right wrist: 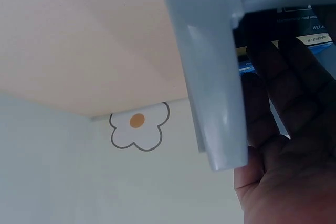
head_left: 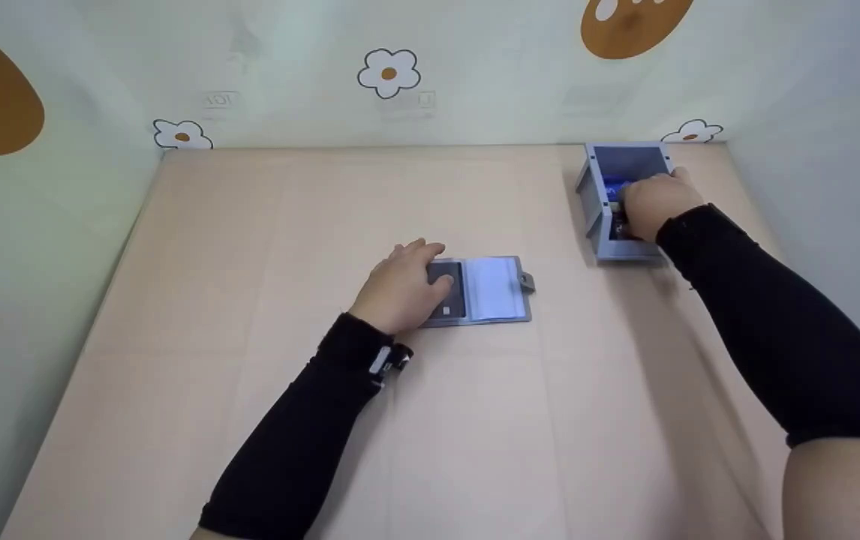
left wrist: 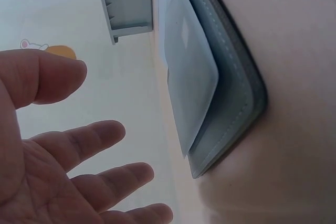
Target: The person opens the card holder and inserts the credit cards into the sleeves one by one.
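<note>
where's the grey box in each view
Head: the grey box stands at the table's far right, with the right hand inside it.
Left wrist: its ribbed corner shows at top, beyond the card holder.
Right wrist: its wall fills the middle, close up.
Shared landmark: the flower-print wall.
</note>
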